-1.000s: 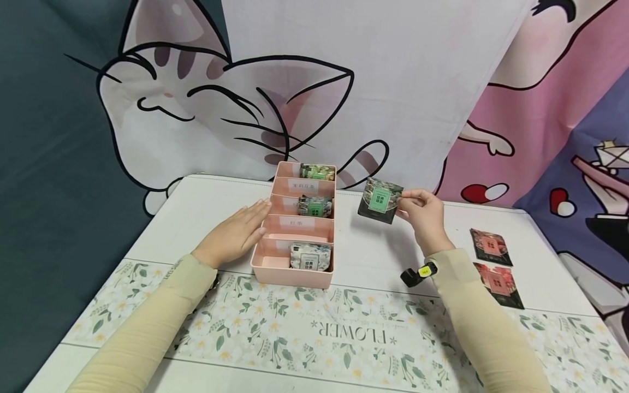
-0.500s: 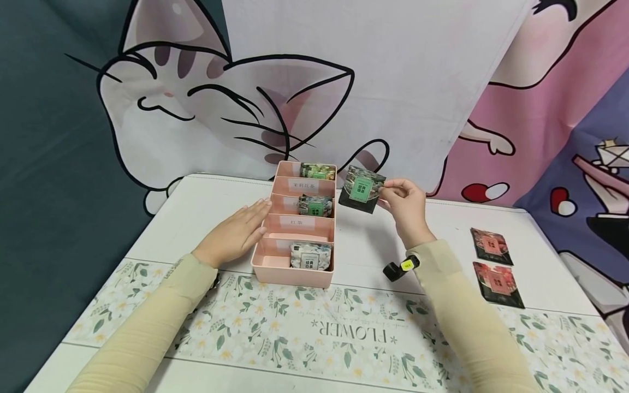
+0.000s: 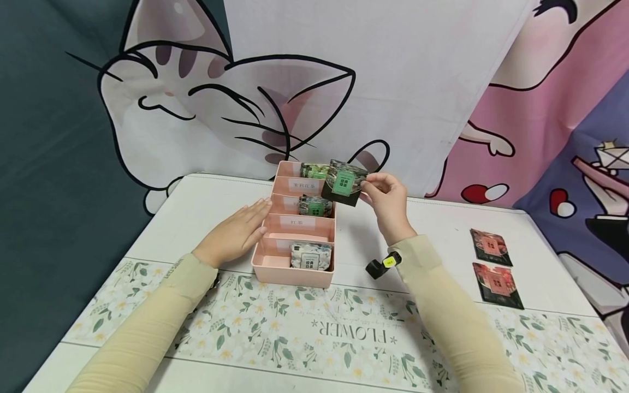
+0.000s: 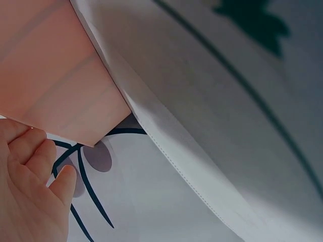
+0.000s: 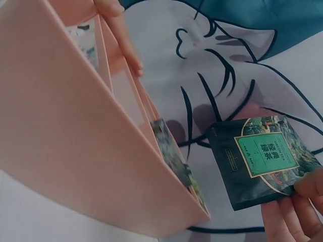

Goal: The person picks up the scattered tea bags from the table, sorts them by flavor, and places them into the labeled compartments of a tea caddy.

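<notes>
Between thumb and fingers, my right hand (image 3: 386, 204) pinches a dark green tea bag packet (image 3: 344, 184) by its right edge. In the head view the packet overlaps the right rim of a pink divided box (image 3: 295, 277); in the right wrist view it shows a bright green label. My left hand (image 3: 235, 234) lies with straight fingers along the box's left side. Inside the box, a light green packet (image 3: 313, 171) sits in the rear compartment, a dark packet with a green label (image 3: 315, 206) further forward, and a white packet (image 3: 310, 256) in the front one.
Two red and black tea packets (image 3: 491, 247) lie on the white table (image 3: 442, 229) at the right. A floral runner (image 3: 275, 338) crosses the table's near part. A printed cat curtain (image 3: 304, 120) hangs close behind the box.
My right hand has carried the green tea bag packet leftward and slightly up, from beside the box to over its right rim. My left hand has stayed against the box.
</notes>
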### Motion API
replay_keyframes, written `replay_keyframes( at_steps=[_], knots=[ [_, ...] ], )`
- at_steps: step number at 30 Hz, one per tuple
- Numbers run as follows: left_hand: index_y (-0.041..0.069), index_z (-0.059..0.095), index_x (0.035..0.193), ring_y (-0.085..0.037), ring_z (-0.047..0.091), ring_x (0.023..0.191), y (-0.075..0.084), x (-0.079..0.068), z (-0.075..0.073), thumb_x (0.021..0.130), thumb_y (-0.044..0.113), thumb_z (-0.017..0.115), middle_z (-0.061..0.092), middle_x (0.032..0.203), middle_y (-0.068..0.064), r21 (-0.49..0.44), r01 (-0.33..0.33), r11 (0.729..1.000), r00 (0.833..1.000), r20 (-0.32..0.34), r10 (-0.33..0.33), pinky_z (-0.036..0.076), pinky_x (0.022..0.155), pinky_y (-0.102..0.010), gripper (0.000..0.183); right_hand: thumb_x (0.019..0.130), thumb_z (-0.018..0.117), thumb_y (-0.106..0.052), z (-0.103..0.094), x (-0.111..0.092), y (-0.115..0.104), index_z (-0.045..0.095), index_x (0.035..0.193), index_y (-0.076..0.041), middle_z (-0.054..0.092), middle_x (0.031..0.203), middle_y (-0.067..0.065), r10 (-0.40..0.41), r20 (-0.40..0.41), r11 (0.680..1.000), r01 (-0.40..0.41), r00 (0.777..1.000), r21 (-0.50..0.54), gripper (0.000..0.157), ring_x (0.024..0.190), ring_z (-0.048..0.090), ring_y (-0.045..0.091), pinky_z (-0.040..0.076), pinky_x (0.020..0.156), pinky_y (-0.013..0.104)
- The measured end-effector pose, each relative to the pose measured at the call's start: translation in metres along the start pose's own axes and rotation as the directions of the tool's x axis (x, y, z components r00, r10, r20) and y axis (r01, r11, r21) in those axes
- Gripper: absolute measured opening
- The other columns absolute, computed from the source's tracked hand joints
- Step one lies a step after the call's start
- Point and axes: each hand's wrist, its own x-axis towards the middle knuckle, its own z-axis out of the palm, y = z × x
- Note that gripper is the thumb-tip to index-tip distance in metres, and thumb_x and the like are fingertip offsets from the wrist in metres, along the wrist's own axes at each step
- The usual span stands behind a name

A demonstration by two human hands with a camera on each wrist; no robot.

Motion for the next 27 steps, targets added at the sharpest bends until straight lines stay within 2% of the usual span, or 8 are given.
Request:
replay_keyframes(
  at_steps=[3, 9, 19, 27],
  knots=[
    [-0.004, 0.025, 0.158, -0.035, 0.023, 0.152, 0.0, 0.0, 0.0, 0.109, 0.027, 0.044, 0.024, 0.165, -0.018, 0.003, -0.001, 1.0, 1.0, -0.003, 0.001, 0.02, 0.125, -0.051, 0.061, 0.095, 0.065, 0.005, 0.008, 0.0, 0.002, 0.064, 0.101, -0.004, 0.063, 0.094, 0.004, -0.006, 0.014, 1.0, 0.006, 1.0, -0.017, 0.011, 0.088, 0.065, 0.013, 0.061, 0.085, 0.03],
    [-0.004, 0.025, 0.158, -0.035, 0.022, 0.153, 0.0, 0.0, 0.001, 0.109, 0.028, 0.043, 0.024, 0.165, -0.018, 0.0, -0.004, 1.0, 1.0, -0.002, 0.004, 0.02, 0.125, -0.051, 0.061, 0.097, 0.064, 0.002, 0.022, 0.001, 0.01, 0.066, 0.122, 0.002, 0.063, 0.102, 0.005, -0.008, 0.032, 0.996, 0.011, 0.999, -0.087, 0.025, 0.091, 0.064, 0.011, 0.06, 0.084, 0.025],
    [-0.004, 0.025, 0.158, -0.035, 0.022, 0.153, 0.0, 0.0, 0.0, 0.109, 0.029, 0.042, 0.024, 0.165, -0.018, -0.003, -0.002, 1.0, 1.0, 0.002, 0.002, 0.02, 0.125, -0.051, 0.061, 0.097, 0.065, 0.002, 0.042, 0.002, 0.024, 0.066, 0.114, 0.003, 0.062, 0.099, 0.004, -0.019, 0.074, 0.997, 0.025, 0.997, -0.074, 0.017, 0.089, 0.064, 0.011, 0.06, 0.086, 0.027],
    [-0.004, 0.025, 0.158, -0.036, 0.023, 0.152, 0.0, 0.0, 0.0, 0.109, 0.028, 0.043, 0.023, 0.165, -0.018, 0.0, -0.002, 1.0, 1.0, 0.003, 0.002, 0.017, 0.126, -0.049, 0.061, 0.097, 0.065, 0.002, 0.04, 0.0, 0.038, 0.066, 0.112, 0.003, 0.065, 0.101, 0.01, -0.001, 0.079, 0.99, 0.012, 0.997, -0.14, 0.015, 0.083, 0.063, 0.009, 0.06, 0.082, 0.024]
  ],
)
